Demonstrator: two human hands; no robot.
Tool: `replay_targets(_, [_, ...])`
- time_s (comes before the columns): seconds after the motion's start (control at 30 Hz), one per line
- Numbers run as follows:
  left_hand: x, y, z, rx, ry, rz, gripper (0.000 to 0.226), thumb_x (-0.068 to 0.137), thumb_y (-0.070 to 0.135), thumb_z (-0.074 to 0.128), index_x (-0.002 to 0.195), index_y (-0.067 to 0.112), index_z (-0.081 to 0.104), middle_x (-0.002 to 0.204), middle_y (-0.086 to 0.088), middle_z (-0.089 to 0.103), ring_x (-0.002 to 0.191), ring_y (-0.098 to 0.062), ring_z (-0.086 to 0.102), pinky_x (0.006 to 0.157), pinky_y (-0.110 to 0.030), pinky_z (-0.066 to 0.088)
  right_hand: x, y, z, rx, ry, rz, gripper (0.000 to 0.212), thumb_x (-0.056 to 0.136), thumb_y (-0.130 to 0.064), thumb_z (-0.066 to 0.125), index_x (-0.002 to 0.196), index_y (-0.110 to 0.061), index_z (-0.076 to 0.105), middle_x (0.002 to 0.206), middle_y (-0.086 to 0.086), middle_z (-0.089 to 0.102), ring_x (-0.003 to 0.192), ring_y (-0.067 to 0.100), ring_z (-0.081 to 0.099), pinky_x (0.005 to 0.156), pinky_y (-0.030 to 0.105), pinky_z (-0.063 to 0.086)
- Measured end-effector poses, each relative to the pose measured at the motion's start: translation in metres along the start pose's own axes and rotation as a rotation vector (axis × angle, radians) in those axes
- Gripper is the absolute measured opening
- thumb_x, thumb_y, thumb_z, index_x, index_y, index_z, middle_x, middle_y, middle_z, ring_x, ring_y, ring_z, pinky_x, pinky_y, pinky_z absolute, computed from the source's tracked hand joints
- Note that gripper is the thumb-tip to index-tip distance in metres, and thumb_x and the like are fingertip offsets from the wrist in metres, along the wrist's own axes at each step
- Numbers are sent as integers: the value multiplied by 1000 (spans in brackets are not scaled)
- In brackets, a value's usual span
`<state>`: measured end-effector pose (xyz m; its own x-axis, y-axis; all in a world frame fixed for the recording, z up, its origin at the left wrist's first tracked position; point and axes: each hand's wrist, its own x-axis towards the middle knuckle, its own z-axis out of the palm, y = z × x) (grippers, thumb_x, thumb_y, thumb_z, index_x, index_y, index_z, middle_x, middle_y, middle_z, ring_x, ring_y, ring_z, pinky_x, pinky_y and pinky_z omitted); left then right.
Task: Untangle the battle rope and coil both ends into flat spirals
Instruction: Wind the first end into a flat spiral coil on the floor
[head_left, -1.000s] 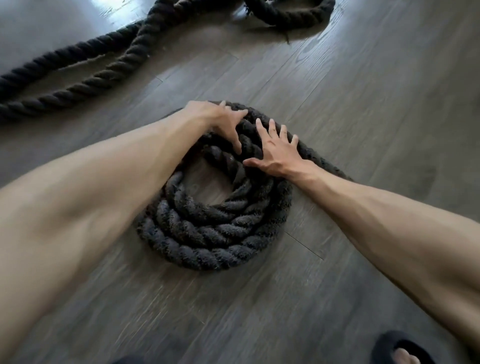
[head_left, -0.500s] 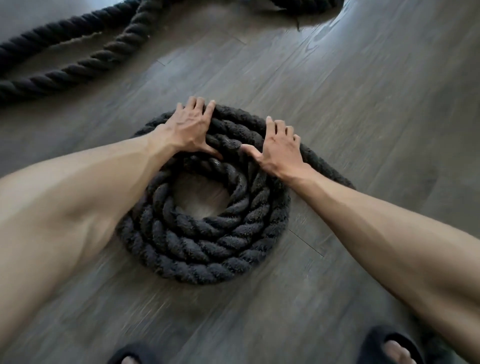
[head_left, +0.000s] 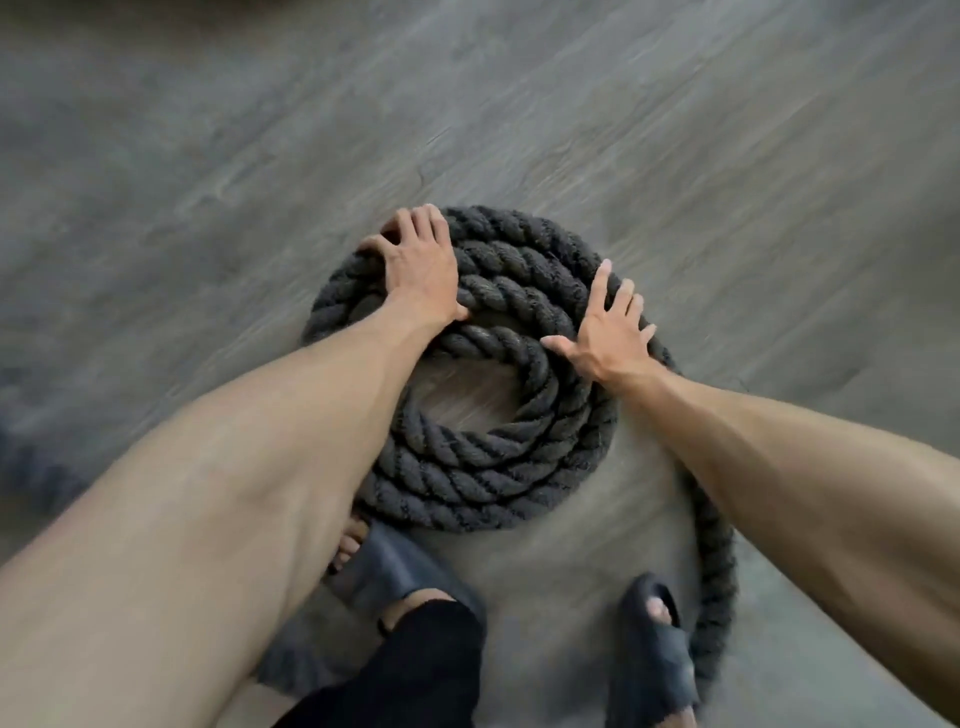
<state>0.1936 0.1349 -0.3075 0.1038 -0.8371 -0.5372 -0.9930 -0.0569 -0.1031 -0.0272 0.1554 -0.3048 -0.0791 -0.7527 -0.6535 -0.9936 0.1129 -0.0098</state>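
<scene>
A thick black twisted battle rope lies coiled in a flat spiral (head_left: 467, 467) of about three turns on the wood floor, with a bare patch of floor in its centre. My left hand (head_left: 418, 265) presses palm-down on the coil's far left side, fingers curled over the outer turn. My right hand (head_left: 610, 330) rests flat on the coil's right side, fingers spread. The rope's loose tail (head_left: 719, 566) leaves the coil under my right forearm and curves back past my right foot.
The grey wood-plank floor (head_left: 675, 130) stretches beyond the coil. My feet in black slides stand just behind it, the left one (head_left: 395, 566) touching the coil's near edge and the right one (head_left: 652, 654) beside the tail. A blurred dark rope piece (head_left: 31, 462) lies at the left edge.
The view has tipped down, so the far rope loops have left the frame and my feet show. Both hands have slid round the coil, the left one to its far left edge.
</scene>
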Motion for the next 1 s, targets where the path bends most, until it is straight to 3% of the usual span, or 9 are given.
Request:
replay_targets(0.2, [-16, -19, 11, -111, -15, -29, 137, 60, 75, 72, 153, -2, 5, 147, -23, 27, 136, -40, 27, 101, -62, 37, -8, -12, -14, -23, -57, -16, 119, 87, -55, 70, 159, -18, -18, 164, 26, 1, 151, 43, 9, 114, 68, 25])
replay_targets(0.3, [-15, -14, 8, -150, -61, -58, 142, 55, 75, 74, 152, -3, 6, 148, -24, 26, 137, -41, 26, 103, -65, 34, -12, 1, -19, -38, -46, -45, 120, 83, -63, 69, 160, -20, -13, 160, 26, 15, 146, 44, 22, 108, 66, 33])
replay_targets(0.43, [-15, -9, 8, -241, -158, -199, 145, 53, 71, 79, 154, 1, 2, 155, -19, 19, 138, -44, 24, 106, -68, 28, -15, 7, -9, -69, -11, 87, 126, 77, -81, 57, 160, -16, -12, 148, 30, 29, 137, 43, 32, 99, 68, 41])
replay_targets(0.57, [-12, 6, 8, -383, -233, -383, 145, 52, 56, 88, 156, 13, -4, 161, -10, 8, 145, -42, 12, 109, -74, 16, 2, 15, -10, -116, -16, -25, 126, 78, -81, 56, 159, -8, -7, 140, 29, 34, 127, 42, 37, 94, 62, 46])
replay_targets(0.67, [-25, 16, 3, -498, -305, -578, 145, 56, 45, 91, 156, 16, -11, 164, -5, -1, 149, -39, 2, 110, -73, 15, 16, 12, -20, -135, -66, -139, 124, 80, -72, 63, 160, -11, -9, 146, 29, 28, 131, 44, 33, 98, 64, 41])
replay_targets(0.73, [-34, 20, 10, -539, -327, -694, 145, 58, 49, 89, 155, 15, -12, 163, -7, 0, 148, -40, 5, 112, -71, 14, 30, 8, -30, -203, -76, -242, 122, 82, -68, 65, 160, -14, -12, 150, 29, 24, 134, 45, 30, 101, 66, 39])
replay_targets(0.87, [-85, 45, 41, -675, -335, -969, 145, 58, 67, 81, 155, 12, -11, 161, -15, 8, 141, -44, 22, 113, -63, 21, 60, -5, -44, -341, -109, -590, 114, 87, -58, 67, 160, -21, -14, 160, 30, 11, 145, 49, 17, 109, 71, 26])
replay_targets(1.0, [-134, 98, 77, -670, -214, -1152, 139, 61, 89, 55, 155, 9, -10, 148, -23, 27, 117, -46, 46, 97, -52, 41, 90, -25, -49, -486, -66, -1014, 105, 87, -61, 64, 161, -26, -2, 163, 24, 9, 148, 46, 13, 113, 70, 19])
